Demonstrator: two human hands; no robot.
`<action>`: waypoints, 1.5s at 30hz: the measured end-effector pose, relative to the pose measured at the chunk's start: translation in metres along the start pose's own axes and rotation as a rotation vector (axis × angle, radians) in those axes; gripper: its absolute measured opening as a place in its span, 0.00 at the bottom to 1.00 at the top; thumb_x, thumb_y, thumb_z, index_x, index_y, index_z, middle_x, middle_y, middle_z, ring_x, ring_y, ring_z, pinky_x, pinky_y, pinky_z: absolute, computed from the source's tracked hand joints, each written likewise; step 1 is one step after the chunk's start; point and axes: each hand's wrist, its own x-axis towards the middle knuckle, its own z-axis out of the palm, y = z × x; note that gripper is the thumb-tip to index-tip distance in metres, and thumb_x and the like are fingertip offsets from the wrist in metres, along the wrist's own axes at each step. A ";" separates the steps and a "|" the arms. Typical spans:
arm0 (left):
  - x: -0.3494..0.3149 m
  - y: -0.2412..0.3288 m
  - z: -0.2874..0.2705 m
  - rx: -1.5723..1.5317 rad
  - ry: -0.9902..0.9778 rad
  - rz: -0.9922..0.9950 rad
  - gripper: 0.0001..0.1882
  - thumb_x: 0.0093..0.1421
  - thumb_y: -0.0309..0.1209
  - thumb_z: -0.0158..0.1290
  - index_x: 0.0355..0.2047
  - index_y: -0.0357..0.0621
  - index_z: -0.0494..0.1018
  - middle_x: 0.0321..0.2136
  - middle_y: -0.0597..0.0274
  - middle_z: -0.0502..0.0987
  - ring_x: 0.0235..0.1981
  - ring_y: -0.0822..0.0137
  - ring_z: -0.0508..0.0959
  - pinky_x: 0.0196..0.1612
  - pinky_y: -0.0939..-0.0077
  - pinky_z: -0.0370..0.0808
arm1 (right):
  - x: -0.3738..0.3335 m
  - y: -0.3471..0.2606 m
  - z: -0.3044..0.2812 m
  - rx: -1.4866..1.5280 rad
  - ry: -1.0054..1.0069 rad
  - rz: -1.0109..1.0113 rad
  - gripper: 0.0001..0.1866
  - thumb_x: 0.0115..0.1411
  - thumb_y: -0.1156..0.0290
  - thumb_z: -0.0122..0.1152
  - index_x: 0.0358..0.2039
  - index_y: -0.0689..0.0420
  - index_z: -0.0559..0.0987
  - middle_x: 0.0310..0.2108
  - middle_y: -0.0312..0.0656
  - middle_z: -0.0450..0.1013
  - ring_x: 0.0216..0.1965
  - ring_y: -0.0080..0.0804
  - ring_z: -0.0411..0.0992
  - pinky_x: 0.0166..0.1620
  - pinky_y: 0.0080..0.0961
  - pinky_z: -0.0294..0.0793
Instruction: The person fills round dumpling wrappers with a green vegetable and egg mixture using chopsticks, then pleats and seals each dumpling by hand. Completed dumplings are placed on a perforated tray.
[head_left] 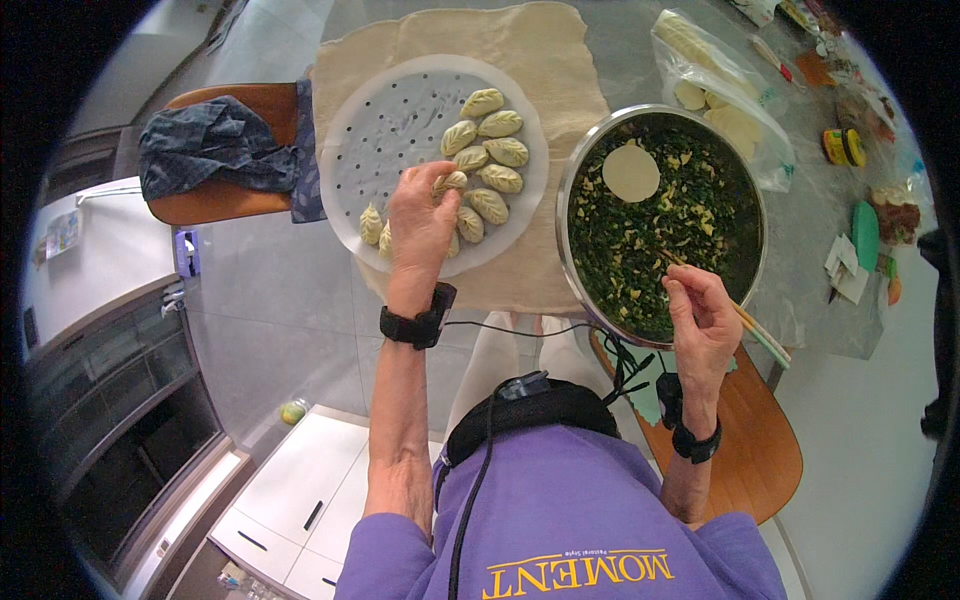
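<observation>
My left hand (421, 218) is closed in a pinch around a pleated dumpling (452, 182), over a round white perforated tray (378, 155). Beside it, several finished dumplings (487, 205) lie in curved rows along the tray's right and lower sides; the hand hides some. To the right stands a wide metal bowl (564, 235) of chopped green filling (625, 255) with yellow bits. One round dough wrapper (631, 173) rests on the filling. My right hand (704, 318) grips a pair of chopsticks (768, 338) at the bowl's near right edge, their tips toward the filling.
A beige cloth (545, 50) lies under the tray. Beyond the bowl is a clear plastic bag (725, 75) holding more wrappers. A small yellow jar (843, 147) and a green case (865, 235) sit at the far right. An orange-brown chair (225, 205) with dark cloth stands left.
</observation>
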 end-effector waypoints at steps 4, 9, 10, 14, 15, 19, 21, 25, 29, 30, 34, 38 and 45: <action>0.004 -0.001 0.003 0.070 -0.046 -0.016 0.12 0.51 0.22 0.55 0.38 0.41 0.75 0.36 0.53 0.75 0.38 0.54 0.77 0.43 0.64 0.74 | 0.004 0.001 0.003 -0.021 -0.004 -0.004 0.07 0.59 0.78 0.62 0.39 0.61 0.80 0.40 0.39 0.75 0.41 0.23 0.74 0.44 0.19 0.75; 0.006 -0.003 0.004 0.021 -0.049 -0.034 0.12 0.51 0.22 0.55 0.38 0.39 0.73 0.34 0.54 0.75 0.36 0.56 0.77 0.41 0.65 0.74 | 0.009 -0.003 0.004 -0.052 -0.008 0.005 0.07 0.59 0.79 0.62 0.39 0.61 0.80 0.40 0.39 0.75 0.41 0.24 0.74 0.44 0.19 0.75; 0.005 -0.004 0.004 0.003 -0.036 -0.044 0.12 0.51 0.21 0.55 0.38 0.39 0.73 0.33 0.54 0.75 0.35 0.57 0.77 0.40 0.66 0.74 | 0.009 -0.005 0.004 -0.057 -0.006 0.000 0.07 0.59 0.79 0.62 0.39 0.61 0.80 0.40 0.39 0.75 0.41 0.24 0.74 0.44 0.19 0.75; 0.004 -0.005 0.005 -0.092 -0.023 -0.118 0.12 0.51 0.20 0.54 0.38 0.38 0.73 0.32 0.55 0.75 0.33 0.61 0.77 0.37 0.69 0.75 | 0.012 -0.016 0.004 -0.076 -0.021 -0.033 0.07 0.59 0.79 0.62 0.39 0.61 0.80 0.40 0.40 0.75 0.40 0.24 0.74 0.43 0.19 0.75; 0.004 -0.005 0.005 -0.083 -0.023 -0.111 0.12 0.51 0.20 0.54 0.38 0.38 0.73 0.32 0.55 0.75 0.33 0.62 0.77 0.37 0.69 0.75 | 0.013 -0.020 0.005 -0.071 -0.030 -0.037 0.07 0.59 0.79 0.62 0.39 0.61 0.80 0.40 0.40 0.75 0.40 0.24 0.74 0.43 0.19 0.74; 0.003 -0.006 0.006 -0.116 -0.013 -0.114 0.12 0.51 0.19 0.53 0.37 0.37 0.73 0.31 0.56 0.75 0.31 0.62 0.77 0.36 0.69 0.75 | 0.017 -0.036 0.011 -0.066 -0.070 -0.055 0.07 0.59 0.80 0.61 0.39 0.61 0.80 0.40 0.40 0.75 0.40 0.24 0.74 0.44 0.19 0.74; 0.002 -0.007 0.006 -0.150 -0.014 -0.118 0.12 0.51 0.19 0.53 0.37 0.37 0.73 0.31 0.56 0.75 0.31 0.62 0.77 0.36 0.69 0.75 | 0.018 -0.046 0.018 -0.026 -0.093 -0.046 0.07 0.59 0.80 0.61 0.39 0.61 0.80 0.40 0.40 0.75 0.40 0.24 0.74 0.44 0.19 0.74; 0.002 -0.008 0.003 -0.173 -0.024 -0.111 0.12 0.50 0.19 0.53 0.37 0.37 0.73 0.31 0.56 0.75 0.31 0.61 0.77 0.37 0.69 0.75 | 0.011 -0.072 0.041 0.156 -0.103 0.046 0.08 0.59 0.80 0.61 0.40 0.61 0.80 0.39 0.39 0.76 0.39 0.23 0.74 0.44 0.18 0.74; 0.004 -0.008 0.001 -0.100 -0.049 -0.072 0.13 0.49 0.21 0.54 0.38 0.38 0.73 0.31 0.54 0.75 0.32 0.59 0.77 0.38 0.67 0.75 | 0.007 -0.089 0.084 0.033 -0.193 -0.086 0.11 0.55 0.78 0.64 0.40 0.60 0.79 0.34 0.40 0.75 0.35 0.26 0.75 0.39 0.21 0.73; 0.004 -0.007 0.001 -0.092 -0.046 -0.052 0.13 0.49 0.21 0.54 0.38 0.38 0.72 0.31 0.54 0.75 0.32 0.58 0.77 0.38 0.66 0.74 | 0.008 -0.090 0.096 -0.010 -0.212 -0.077 0.11 0.56 0.79 0.63 0.40 0.61 0.79 0.35 0.39 0.76 0.36 0.24 0.75 0.41 0.20 0.73; 0.005 -0.009 0.000 -0.113 -0.074 -0.055 0.13 0.48 0.21 0.53 0.37 0.37 0.72 0.31 0.52 0.75 0.33 0.56 0.77 0.39 0.64 0.74 | 0.027 -0.075 0.145 -0.176 -0.134 -0.179 0.10 0.55 0.78 0.62 0.40 0.61 0.79 0.35 0.42 0.77 0.36 0.29 0.76 0.42 0.23 0.74; 0.008 -0.015 0.001 -0.111 -0.096 -0.035 0.13 0.47 0.21 0.54 0.36 0.38 0.71 0.32 0.51 0.75 0.35 0.52 0.77 0.40 0.61 0.74 | 0.049 -0.054 0.181 -0.359 -0.013 -0.363 0.09 0.53 0.79 0.61 0.37 0.59 0.79 0.35 0.44 0.76 0.39 0.40 0.75 0.42 0.32 0.74; 0.014 -0.023 0.001 -0.064 -0.137 -0.017 0.14 0.46 0.20 0.55 0.35 0.37 0.71 0.31 0.51 0.75 0.33 0.52 0.76 0.40 0.63 0.74 | 0.083 -0.028 0.221 -0.686 -0.021 -0.685 0.06 0.48 0.74 0.59 0.29 0.55 0.78 0.33 0.42 0.76 0.42 0.40 0.72 0.45 0.34 0.70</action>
